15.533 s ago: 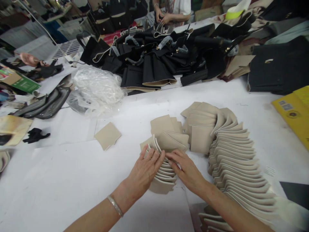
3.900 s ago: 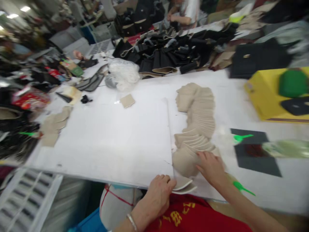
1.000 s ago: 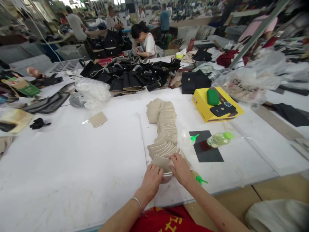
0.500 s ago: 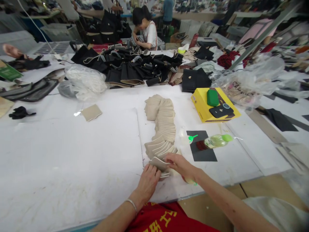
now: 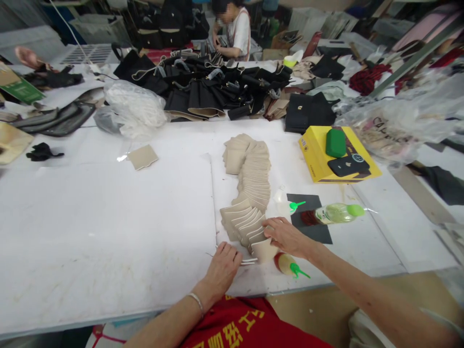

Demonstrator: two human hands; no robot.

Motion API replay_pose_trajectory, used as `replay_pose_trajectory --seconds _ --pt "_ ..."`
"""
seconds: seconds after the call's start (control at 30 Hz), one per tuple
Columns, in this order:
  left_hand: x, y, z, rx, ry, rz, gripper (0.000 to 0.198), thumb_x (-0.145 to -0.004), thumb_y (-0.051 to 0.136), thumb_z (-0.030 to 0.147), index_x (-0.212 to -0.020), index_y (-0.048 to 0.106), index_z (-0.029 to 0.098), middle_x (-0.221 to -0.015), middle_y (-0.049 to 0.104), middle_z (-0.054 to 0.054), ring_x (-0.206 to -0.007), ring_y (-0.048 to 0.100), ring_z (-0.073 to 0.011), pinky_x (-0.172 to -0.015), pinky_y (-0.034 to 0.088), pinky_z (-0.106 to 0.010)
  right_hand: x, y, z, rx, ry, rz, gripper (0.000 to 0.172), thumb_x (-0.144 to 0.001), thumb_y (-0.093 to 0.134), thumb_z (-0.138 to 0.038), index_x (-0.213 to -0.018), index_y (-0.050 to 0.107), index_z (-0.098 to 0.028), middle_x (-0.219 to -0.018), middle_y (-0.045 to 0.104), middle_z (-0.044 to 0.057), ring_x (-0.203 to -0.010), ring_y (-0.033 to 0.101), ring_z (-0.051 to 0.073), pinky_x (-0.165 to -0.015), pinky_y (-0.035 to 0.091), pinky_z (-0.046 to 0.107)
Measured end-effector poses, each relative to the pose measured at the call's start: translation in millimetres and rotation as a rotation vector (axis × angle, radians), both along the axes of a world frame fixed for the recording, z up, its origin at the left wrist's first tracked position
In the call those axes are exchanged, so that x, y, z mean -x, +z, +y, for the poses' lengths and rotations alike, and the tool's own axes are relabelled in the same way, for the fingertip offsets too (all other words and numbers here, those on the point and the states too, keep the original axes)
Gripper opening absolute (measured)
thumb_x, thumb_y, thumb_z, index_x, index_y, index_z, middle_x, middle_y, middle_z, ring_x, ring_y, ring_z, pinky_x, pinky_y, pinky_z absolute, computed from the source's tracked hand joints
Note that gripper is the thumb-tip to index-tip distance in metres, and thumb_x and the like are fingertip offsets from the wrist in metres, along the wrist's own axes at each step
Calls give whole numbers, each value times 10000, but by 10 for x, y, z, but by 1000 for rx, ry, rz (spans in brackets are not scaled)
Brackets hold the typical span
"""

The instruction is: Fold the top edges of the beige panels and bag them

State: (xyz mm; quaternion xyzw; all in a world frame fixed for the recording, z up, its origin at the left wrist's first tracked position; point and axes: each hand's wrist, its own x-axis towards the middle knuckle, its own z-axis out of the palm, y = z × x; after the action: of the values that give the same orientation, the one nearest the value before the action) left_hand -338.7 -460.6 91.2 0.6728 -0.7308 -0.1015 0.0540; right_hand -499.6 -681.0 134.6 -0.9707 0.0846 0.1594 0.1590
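A long fanned row of beige leather pieces (image 5: 252,179) runs down the white table (image 5: 108,217) toward me. My right hand (image 5: 288,237) pinches one beige piece (image 5: 264,250) at the near end of the row. Just left of it, my left hand (image 5: 224,268) lies on the table with fingers curled, its fingertips on a couple of thin pieces (image 5: 248,261) near the edge. A single beige piece (image 5: 143,157) lies apart, farther left.
A small glue bottle with a green nozzle (image 5: 288,265) lies under my right wrist. A green-capped bottle (image 5: 335,212) rests by a dark mat (image 5: 311,222). A yellow box (image 5: 337,154) sits at right. Black bag parts (image 5: 210,92) and a plastic bag (image 5: 134,108) are behind; a person (image 5: 234,29) works beyond.
My right hand has moved slightly right and laid its piece at the near end of the row. My left hand stayed low on the thin pieces. The view tipped down.
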Motion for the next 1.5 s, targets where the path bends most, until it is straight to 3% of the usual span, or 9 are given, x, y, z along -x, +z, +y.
replay_pose_trajectory --seconds 0.47,0.63,0.7,0.93,1.1,1.2,1.37,1.43,1.5 --pt "-3 -11 -3 3 -8 -3 184 -848 480 19 -926 581 152 -894 587 -65 -917 533 -239 -972 397 -413 8 -184 -15 116 37 -56 204 -874 651 -264 -1041 599 -158 -1082 605 55 -1071 541 260 -974 386 489" --pt "-3 -11 -20 7 -5 -3 176 -862 469 27 -908 584 152 -879 586 -65 -905 534 -236 -958 405 -408 12 -241 -43 112 20 -92 688 -734 780 -230 -1338 455 -162 -1334 518 142 -1203 470 305 -1030 310 489" --pt "-4 -13 -25 8 -3 -2 174 -869 465 32 -900 584 155 -875 586 -62 -896 533 -233 -955 406 -405 6 -272 -58 116 9 -99 788 -709 804 -237 -1386 407 -156 -1378 485 161 -1244 437 320 -1048 287 497" --pt "1 -13 -26 13 0 -9 183 -880 449 43 -910 591 154 -876 591 -64 -895 535 -239 -971 402 -414 -87 -280 -104 135 19 -78 467 -850 664 -430 -1213 542 -163 -1264 535 104 -1180 481 302 -1016 343 519" --pt "9 -19 -24 18 2 -15 174 -879 454 46 -920 586 152 -887 593 -66 -896 536 -238 -977 399 -423 -129 -281 -159 105 74 -44 416 -870 626 -487 -1130 573 -167 -1051 592 61 -1016 549 257 -929 407 474" --pt "7 -24 -21 23 4 -16 169 -882 455 50 -924 585 150 -891 595 -69 -902 537 -239 -977 400 -422 -128 -316 -178 63 117 -35 487 -855 648 -449 -1228 531 -157 -1080 596 74 -1018 553 261 -931 395 459" --pt "5 -40 -11 30 11 -13 175 -880 461 49 -957 585 146 -894 599 -69 -917 539 -238 -994 385 -426 -161 -390 -199 -5 147 -36 946 -734 772 -280 -1494 225 -144 -1218 600 124 -1086 562 285 -946 350 429" --pt "5 -46 -9 31 13 -13 174 -875 470 48 -966 582 147 -898 598 -66 -923 540 -236 -995 383 -422 -197 -420 -213 -8 144 -33 981 -710 789 -275 -1495 221 -130 -1203 610 138 -1080 567 301 -938 348 439" --pt "6 -49 -7 32 12 -14 164 -875 480 54 -964 580 148 -905 596 -64 -921 541 -234 -991 383 -417 -241 -441 -223 -2 144 -32 891 -740 768 -328 -1466 292 -126 -1187 609 139 -1074 565 306 -939 357 457"
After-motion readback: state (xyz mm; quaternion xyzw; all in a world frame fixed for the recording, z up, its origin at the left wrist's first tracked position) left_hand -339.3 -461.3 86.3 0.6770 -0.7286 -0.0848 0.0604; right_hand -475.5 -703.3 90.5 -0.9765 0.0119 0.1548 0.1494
